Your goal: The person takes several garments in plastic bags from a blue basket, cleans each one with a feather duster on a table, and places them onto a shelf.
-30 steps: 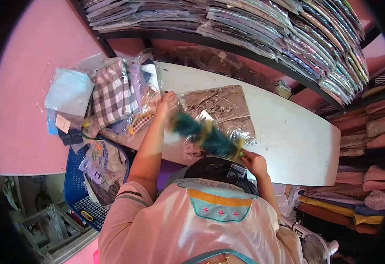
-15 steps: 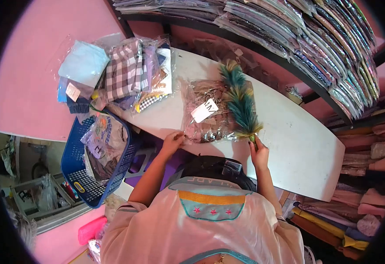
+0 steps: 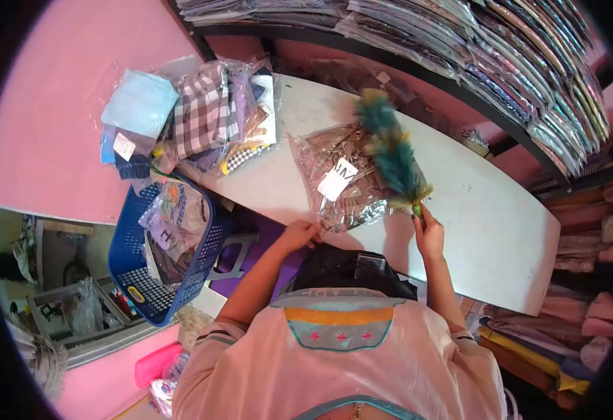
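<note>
A clear plastic bag of folded brown clothing (image 3: 320, 157) with a white tag lies tilted on the white table (image 3: 481, 231). My left hand (image 3: 298, 236) pinches the bag's near left corner. In my right hand (image 3: 430, 236) is the green handle of a feather duster (image 3: 392, 154) with teal and yellowish feathers. The duster's feathers lie over the right side of the bag and look blurred by motion.
Bagged garments (image 3: 198, 112) are heaped at the table's left end. A blue basket (image 3: 138, 290) below them holds more bagged clothes. Overhead, a dark-edged shelf (image 3: 418, 70) carries stacks of bagged clothes. Folded fabrics (image 3: 586, 308) are piled at the right.
The bag has turned, its near edge now tilted, and my left hand has shifted right and nearer me with its corner. The duster and my right hand have moved slightly right.
</note>
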`<state>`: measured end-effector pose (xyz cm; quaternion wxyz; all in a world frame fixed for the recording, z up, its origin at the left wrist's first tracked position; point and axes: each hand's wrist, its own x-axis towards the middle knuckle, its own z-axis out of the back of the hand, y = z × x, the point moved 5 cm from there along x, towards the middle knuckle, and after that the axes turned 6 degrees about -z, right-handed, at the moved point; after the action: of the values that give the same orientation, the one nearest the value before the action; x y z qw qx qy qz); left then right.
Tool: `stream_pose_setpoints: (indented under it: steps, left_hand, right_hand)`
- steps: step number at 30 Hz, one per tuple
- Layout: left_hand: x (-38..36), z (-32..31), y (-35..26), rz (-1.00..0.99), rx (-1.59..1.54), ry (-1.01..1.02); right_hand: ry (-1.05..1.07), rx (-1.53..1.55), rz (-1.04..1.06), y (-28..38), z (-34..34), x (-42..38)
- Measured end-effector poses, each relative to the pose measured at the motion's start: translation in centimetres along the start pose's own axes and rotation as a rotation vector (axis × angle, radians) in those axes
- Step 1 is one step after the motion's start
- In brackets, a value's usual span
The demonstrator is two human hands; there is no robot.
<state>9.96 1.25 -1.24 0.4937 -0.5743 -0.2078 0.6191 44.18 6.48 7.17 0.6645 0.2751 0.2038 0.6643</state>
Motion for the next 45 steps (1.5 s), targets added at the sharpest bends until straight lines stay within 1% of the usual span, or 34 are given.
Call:
stream_pose_setpoints:
  steps: [2,3,4,5,6,7,9,10,11,13,14,17,18,19,21,23,24,25,26,27,29,30,31,32,33,35,36,38,39,41,42,45]
  left_hand:
    - [1.2,3.4,0.0,-0.062,0.260,-0.155]
    - [1.2,5.3,-1.0,-0.074,0.339,-0.325]
    - [1.1,7.1,-3.6,-0.365,0.420,-0.528]
    - [1.3,8.3,-4.4,-0.286,0.668,-0.526]
    - [2.2,9.2,-5.3,-0.421,0.659,-0.498]
    - [2.8,9.8,-6.6,-0.555,0.646,-0.464]
    - [3.3,9.3,-10.2,-0.782,0.911,-0.318]
    - [3.3,8.7,-11.6,-0.898,1.038,-0.239]
    - [4.1,8.1,-11.5,-0.921,1.092,-0.128]
    - [6.4,6.7,-10.7,-0.974,1.196,0.101]
    - [7.4,6.1,-10.4,-0.989,1.214,0.136]
    - [8.9,3.9,-10.8,-0.966,1.226,0.066]
    - [9.6,2.5,-10.3,-0.956,1.301,-0.006]
    - [9.7,0.7,-10.4,-0.909,1.279,-0.027]
    - [9.3,-3.9,-10.6,-0.796,1.243,-0.064]
    - [7.6,-7.9,-11.7,-0.762,1.168,0.002]
    - [7.3,-9.2,-11.8,-0.880,1.130,0.020]
    - [7.0,-9.5,-12.4,-0.938,1.100,0.010]
    - [7.3,-9.1,-12.8,-0.922,1.047,0.023]
    - [7.5,-8.3,-13.4,-0.905,0.995,0.032]
    - [7.9,-5.1,-14.5,-0.811,0.938,-0.055]
    - [8.3,-3.3,-14.6,-0.763,0.912,-0.099]
    - [9.5,-1.9,-13.7,-0.673,0.763,0.016]
    - [10.8,-0.6,-12.3,-0.574,0.615,0.125]
    - [11.5,0.0,-10.8,-0.466,0.467,0.229]
    - [12.0,0.4,-10.1,-0.516,0.325,0.203]
    - [12.2,0.5,-9.8,-0.542,0.251,0.189]
    - [12.5,0.5,-9.2,-0.556,0.243,0.181]
    - [12.7,0.5,-8.8,-0.564,0.237,0.175]
    - [13.6,0.3,-7.2,-0.532,0.073,0.225]
    - [13.8,0.3,-6.7,-0.514,-0.010,0.249]
    - [12.7,0.6,-9.2,-0.393,-0.047,0.280]
  right_hand:
    - [-0.010,0.057,0.219,-0.1,0.1,-2.0]
    - [0.099,-0.021,0.206,0.2,0.1,-2.8]
    - [0.208,-0.096,0.192,0.8,0.6,-3.7]
    - [0.318,-0.170,0.176,1.1,0.5,-4.7]
    - [0.298,-0.257,0.156,-0.1,0.4,-5.5]
    - [0.237,-0.234,0.073,-1.6,0.5,-6.1]
    - [0.108,-0.191,-0.093,-4.4,1.0,-6.8]
    - [0.003,-0.119,-0.215,-5.0,1.9,-7.1]
    - [-0.074,-0.002,-0.322,-5.5,2.9,-7.3]
    - [-0.226,-0.002,-0.482,-7.4,4.2,-8.2]
    - [-0.260,0.035,-0.565,-8.3,4.8,-8.8]
    - [-0.400,0.111,-0.558,-8.4,6.4,-10.6]
    - [-0.380,0.121,-0.628,-8.0,6.6,-11.1]
    - [-0.404,0.176,-0.634,-7.4,6.5,-11.5]
    - [-0.383,0.151,-0.668,-6.7,5.4,-12.0]
    - [-0.357,0.197,-0.640,-5.2,4.1,-12.2]
    - [-0.302,0.242,-0.661,-4.7,3.0,-12.3]
    - [-0.245,0.288,-0.680,-4.4,2.0,-12.7]
    - [-0.230,0.151,-0.528,-5.5,0.5,-13.4]
    - [-0.181,0.062,-0.482,-4.0,0.9,-13.1]
    - [-0.097,-0.151,-0.519,-2.3,2.0,-12.7]
    - [-0.140,-0.150,-0.570,-3.6,1.6,-13.3]
    - [-0.182,-0.148,-0.620,-5.0,1.1,-13.8]
    - [-0.232,-0.125,-0.726,-6.0,0.8,-14.2]
    - [-0.313,-0.092,-0.721,-5.8,1.0,-13.9]
    - [-0.305,0.017,-0.700,-4.6,1.0,-12.9]
    - [-0.234,-0.017,-0.589,-3.3,1.0,-12.3]
    - [-0.095,-0.086,-0.361,-1.0,0.7,-11.5]
    - [-0.068,-0.113,-0.408,-1.2,0.4,-11.2]
    - [-0.010,-0.166,-0.500,-1.8,-0.3,-10.7]
    - [-0.116,-0.135,-0.512,-3.0,-0.8,-10.5]
    - [-0.273,0.005,-0.501,-2.7,-1.1,-9.2]
